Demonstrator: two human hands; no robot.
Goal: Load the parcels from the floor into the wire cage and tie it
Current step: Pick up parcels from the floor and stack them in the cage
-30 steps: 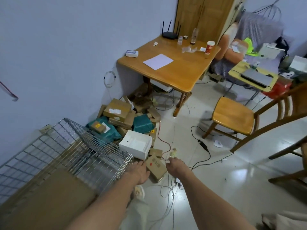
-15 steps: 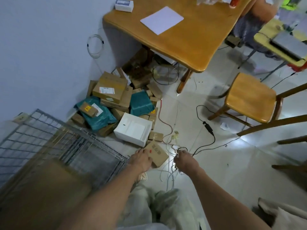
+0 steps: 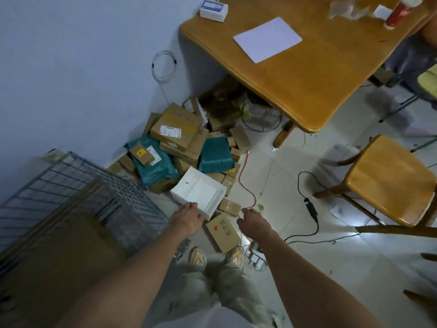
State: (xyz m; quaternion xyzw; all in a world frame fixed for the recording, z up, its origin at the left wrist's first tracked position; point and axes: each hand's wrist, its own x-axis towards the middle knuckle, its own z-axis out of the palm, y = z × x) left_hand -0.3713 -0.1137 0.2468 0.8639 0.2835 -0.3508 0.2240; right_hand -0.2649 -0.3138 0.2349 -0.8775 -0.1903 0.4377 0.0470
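Wood table (image 3: pixel 314 74) w/ paper sheet (image 3: pixel 267 39); chair (image 3: pixel 390 181) nr black cable (image 3: pixel 309 207).

The person stands over a heap of parcels (image 3: pixel 182 147) piled on the floor (image 3: pixel 295 268) against the wall, at the corner by the wooden table (image 3: pixel 314 74). The left hand (image 3: pixel 188 218) rests on the near corner of the white box (image 3: pixel 199 192); the finger grip is not visible. The right hand (image 3: pixel 251 222) hangs just beside a flat brown carton (image 3: pixel 223 232), fingers hidden. The wire cage (image 3: pixel 78 197) stands to the left, touching the heap's edge. A wooden chair (image 3: pixel 387 183) stands to the right.
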